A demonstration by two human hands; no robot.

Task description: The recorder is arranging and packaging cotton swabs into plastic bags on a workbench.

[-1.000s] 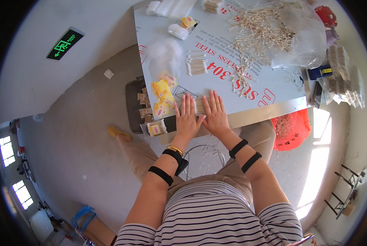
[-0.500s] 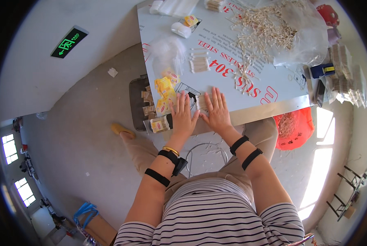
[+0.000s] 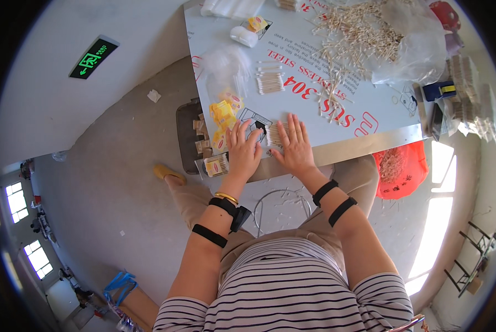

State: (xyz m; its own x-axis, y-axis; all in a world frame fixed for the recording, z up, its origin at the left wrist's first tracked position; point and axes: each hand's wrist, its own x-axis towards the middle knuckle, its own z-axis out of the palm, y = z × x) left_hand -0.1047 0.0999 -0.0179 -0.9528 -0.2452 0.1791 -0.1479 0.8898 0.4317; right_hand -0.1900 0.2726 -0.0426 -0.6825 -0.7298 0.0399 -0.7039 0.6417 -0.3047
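A short row of cotton swabs (image 3: 274,134) lies at the table's near edge, between my two hands. My right hand (image 3: 296,149) rests flat at its right end, fingers stretched and partly covering it. To its left, my left hand (image 3: 243,152) has its fingers apart and slightly bent, beside the row and near the yellow paper labels (image 3: 222,115); nothing shows in it. A second row of cotton swabs (image 3: 270,81) is laid out farther up the table. Clear plastic bags (image 3: 225,69) lie left of that row.
A big heap of loose cotton swabs (image 3: 364,39) spills from a plastic bag at the far right of the table (image 3: 320,141). A dark bin (image 3: 187,135) with small packs stands by the left edge. A red bag (image 3: 405,171) of swabs hangs low at right. A tape dispenser (image 3: 439,91) sits beyond.
My left hand has shifted slightly left, away from the swab row, its fingers bending and spreading. My right hand stays by the row. The whole view has shifted a little.
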